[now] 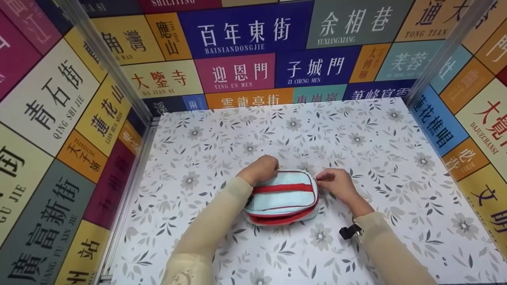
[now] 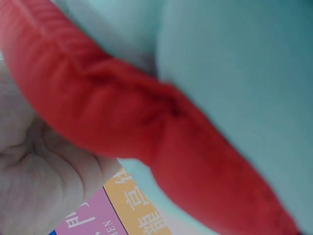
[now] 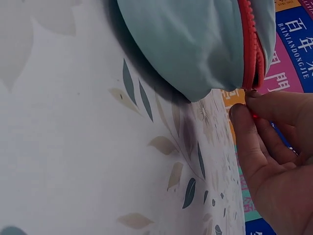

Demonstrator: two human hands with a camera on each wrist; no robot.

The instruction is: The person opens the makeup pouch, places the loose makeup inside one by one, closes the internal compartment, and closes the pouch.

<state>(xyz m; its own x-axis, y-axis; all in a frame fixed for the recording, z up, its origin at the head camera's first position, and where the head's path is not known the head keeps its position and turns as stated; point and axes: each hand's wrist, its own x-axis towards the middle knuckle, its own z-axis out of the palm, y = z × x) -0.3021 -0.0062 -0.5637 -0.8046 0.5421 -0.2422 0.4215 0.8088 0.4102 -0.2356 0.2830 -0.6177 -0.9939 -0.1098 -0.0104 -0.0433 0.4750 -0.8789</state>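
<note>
A light-blue zippered pouch (image 1: 273,202) with red trim and a red strap (image 1: 283,188) across its top rests on the table. My left hand (image 1: 261,169) grips its far left edge; in the left wrist view the palm (image 2: 39,171) lies against the red band (image 2: 122,107), and the fingertips are hidden. At the pouch's right end, my right hand (image 1: 336,183) pinches a small red zipper pull (image 3: 255,115) between thumb and fingers. Red zipper teeth (image 3: 248,39) run up from there in the right wrist view. Along the front, the lid stands apart from the body.
White floral cloth (image 1: 190,221) covers the table. Panels with coloured street-name signs (image 1: 245,31) wall in the back and both sides. A black strap piece (image 1: 349,232) hangs at the right wrist.
</note>
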